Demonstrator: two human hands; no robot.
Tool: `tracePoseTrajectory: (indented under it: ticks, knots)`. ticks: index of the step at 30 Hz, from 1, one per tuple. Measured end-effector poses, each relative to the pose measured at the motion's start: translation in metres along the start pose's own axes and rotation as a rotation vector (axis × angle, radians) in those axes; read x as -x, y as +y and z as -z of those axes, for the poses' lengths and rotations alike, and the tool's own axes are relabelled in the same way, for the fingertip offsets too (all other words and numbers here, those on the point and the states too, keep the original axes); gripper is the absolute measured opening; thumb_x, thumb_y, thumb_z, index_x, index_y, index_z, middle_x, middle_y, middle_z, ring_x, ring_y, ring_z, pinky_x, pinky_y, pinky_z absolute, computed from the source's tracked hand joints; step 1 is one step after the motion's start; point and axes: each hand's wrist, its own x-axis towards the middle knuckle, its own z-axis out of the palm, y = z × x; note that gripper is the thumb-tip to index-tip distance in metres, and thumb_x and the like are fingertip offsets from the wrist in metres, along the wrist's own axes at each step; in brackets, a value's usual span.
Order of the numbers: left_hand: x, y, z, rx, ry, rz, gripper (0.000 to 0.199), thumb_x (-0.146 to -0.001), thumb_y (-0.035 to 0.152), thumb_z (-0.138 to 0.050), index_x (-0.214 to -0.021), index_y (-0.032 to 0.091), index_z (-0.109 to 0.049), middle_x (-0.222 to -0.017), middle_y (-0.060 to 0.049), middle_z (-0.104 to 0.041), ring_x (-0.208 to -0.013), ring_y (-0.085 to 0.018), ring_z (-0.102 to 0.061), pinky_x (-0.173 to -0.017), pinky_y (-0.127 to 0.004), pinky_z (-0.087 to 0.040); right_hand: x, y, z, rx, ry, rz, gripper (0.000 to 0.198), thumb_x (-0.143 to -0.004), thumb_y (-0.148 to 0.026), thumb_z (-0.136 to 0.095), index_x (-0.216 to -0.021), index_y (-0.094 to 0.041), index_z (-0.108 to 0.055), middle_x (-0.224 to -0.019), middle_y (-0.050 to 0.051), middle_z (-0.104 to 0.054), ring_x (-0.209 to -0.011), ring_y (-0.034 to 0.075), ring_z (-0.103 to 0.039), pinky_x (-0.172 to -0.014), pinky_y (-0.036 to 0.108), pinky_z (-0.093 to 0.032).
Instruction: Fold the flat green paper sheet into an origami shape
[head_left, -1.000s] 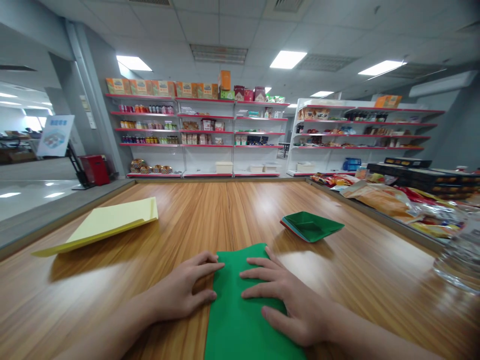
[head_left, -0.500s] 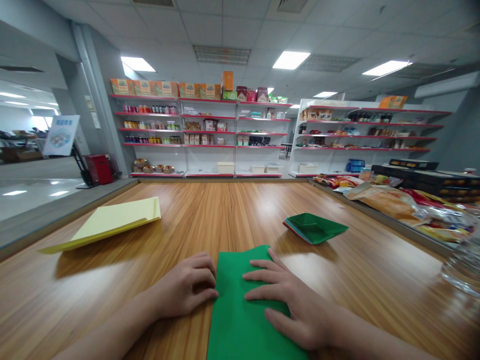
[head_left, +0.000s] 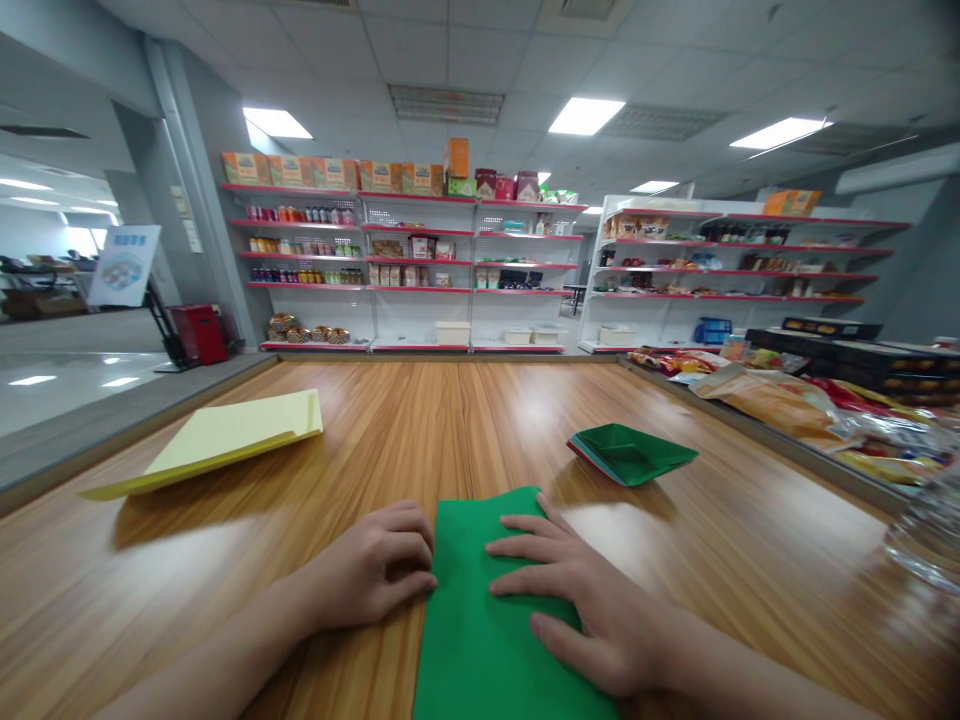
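Observation:
A sheet of green paper (head_left: pixel 480 640) lies lengthwise on the table in front of me, its far edge slightly wavy and its near end cut off by the frame. My right hand (head_left: pixel 566 580) rests flat on its right side, fingers spread and pointing left. At the paper's left edge is my left hand (head_left: pixel 382 565), its fingers curled and the thumb tip touching the edge. The curled fingertips are partly hidden. Beyond my right hand sits a folded green paper shape (head_left: pixel 637 455) like a shallow boat, with red and blue layers showing along its left side.
A stack of yellow paper (head_left: pixel 232 430) lies at the left on the wooden table (head_left: pixel 405 410). Snack packets (head_left: pixel 787 400) and dark boxes (head_left: pixel 847 355) line the right side. Clear plastic (head_left: pixel 930 540) is at the right edge. Stocked shelves (head_left: pixel 420 345) stand behind.
Both hands and the green paper hold almost the same position. Only the camera view has shifted very slightly.

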Motion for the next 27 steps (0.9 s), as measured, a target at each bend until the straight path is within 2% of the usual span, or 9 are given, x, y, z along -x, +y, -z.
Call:
tracePoseTrajectory:
  ticks: [4,8,14,21,27]
  knots:
    - [0.001,-0.003,-0.002,0.01,-0.014,-0.036,0.02,-0.086,0.021,-0.058,-0.104,0.019,-0.067,-0.096,-0.009,-0.062,-0.091,-0.02,-0.056,-0.08,-0.034,-0.045,0.0,0.001,0.006,0.021,-0.02,0.035,0.046,-0.077,-0.022,-0.057,-0.122,-0.03,-0.059,-0.136,0.004,-0.052,-0.134,0.032,-0.033,-0.109,0.064,-0.005]
    - [-0.001,0.003,0.0,0.025,-0.065,-0.04,0.029,-0.085,0.022,-0.058,-0.113,0.02,-0.064,-0.103,-0.009,-0.062,-0.097,-0.021,-0.056,-0.086,-0.036,-0.045,-0.001,-0.001,0.015,0.052,-0.06,0.019,0.048,-0.078,-0.016,-0.055,-0.124,-0.03,-0.058,-0.138,0.003,-0.05,-0.136,0.031,-0.03,-0.109,0.064,-0.008]
    - [-0.003,0.011,0.002,0.021,-0.088,-0.036,0.031,-0.084,0.02,-0.058,-0.114,0.02,-0.064,-0.108,-0.009,-0.06,-0.102,-0.022,-0.055,-0.09,-0.036,-0.045,-0.001,-0.003,0.017,0.067,-0.097,-0.022,0.05,-0.08,-0.011,-0.05,-0.126,-0.031,-0.056,-0.141,0.001,-0.047,-0.139,0.031,-0.023,-0.109,0.065,-0.002]
    - [-0.001,0.007,-0.001,0.046,-0.049,-0.043,0.028,-0.085,0.016,-0.053,-0.111,0.019,-0.064,-0.107,-0.008,-0.06,-0.105,-0.02,-0.055,-0.095,-0.035,-0.043,0.002,-0.001,0.012,0.045,-0.111,-0.015,0.05,-0.081,-0.012,-0.05,-0.128,-0.031,-0.054,-0.141,0.001,-0.046,-0.137,0.029,-0.029,-0.109,0.065,-0.001]
    - [-0.004,0.015,0.004,-0.052,-0.122,0.002,0.036,-0.086,0.02,-0.053,-0.121,0.025,-0.06,-0.111,-0.009,-0.057,-0.103,-0.022,-0.054,-0.089,-0.038,-0.045,-0.001,-0.004,0.016,0.057,-0.155,-0.008,0.053,-0.08,-0.013,-0.05,-0.13,-0.031,-0.052,-0.142,0.0,-0.045,-0.137,0.03,-0.028,-0.109,0.065,-0.002]
